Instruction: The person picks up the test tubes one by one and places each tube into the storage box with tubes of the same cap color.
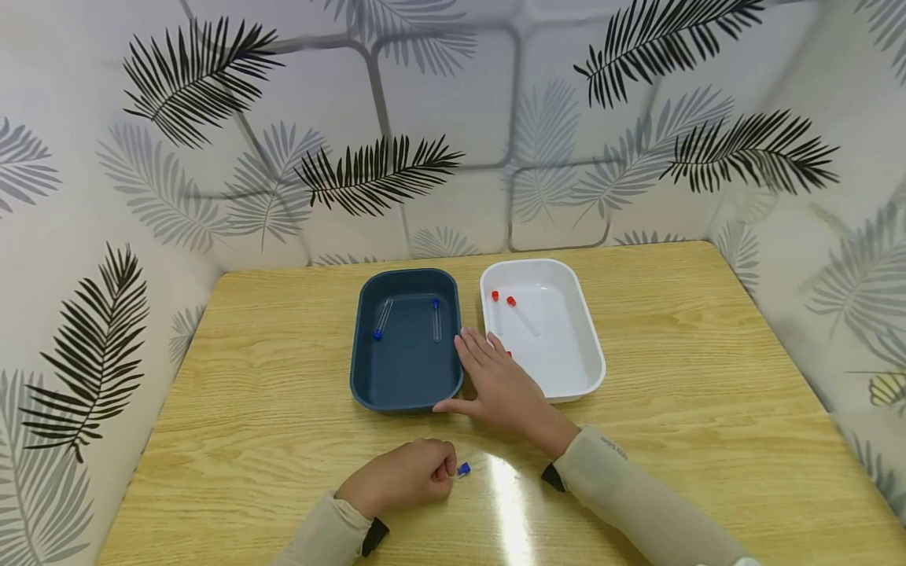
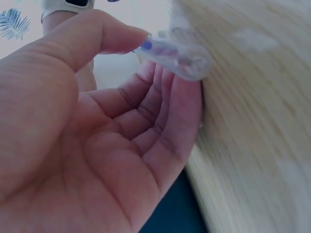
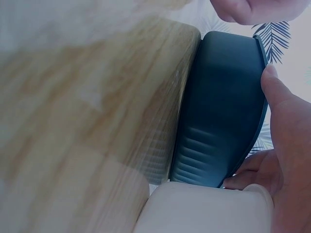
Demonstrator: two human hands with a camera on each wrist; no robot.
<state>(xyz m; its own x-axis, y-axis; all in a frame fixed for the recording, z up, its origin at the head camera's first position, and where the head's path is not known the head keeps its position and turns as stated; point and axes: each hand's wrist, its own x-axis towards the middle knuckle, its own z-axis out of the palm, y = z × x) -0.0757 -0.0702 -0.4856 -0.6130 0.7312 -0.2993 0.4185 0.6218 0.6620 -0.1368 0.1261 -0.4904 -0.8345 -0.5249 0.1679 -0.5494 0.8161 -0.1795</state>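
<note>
My left hand (image 1: 406,475) is low over the table in front of the dark blue tray (image 1: 410,369). It pinches a small clear test tube (image 2: 187,60) between thumb and fingers; the tube's blue cap (image 1: 463,469) sticks out to the right. My right hand (image 1: 506,389) lies at the tray's near right corner, fingers extended along the right rim and thumb touching the near rim. Inside this tray are two blue-capped test tubes, one slanted (image 1: 383,318) at left and one upright in view (image 1: 436,322) at right.
Right beside the blue tray stands a white tray (image 1: 566,338). It holds red-capped test tubes (image 1: 525,321); another red cap (image 1: 509,354) is partly covered by my right hand. A leaf-patterned curtain (image 1: 453,196) hangs behind the wooden table (image 1: 248,393).
</note>
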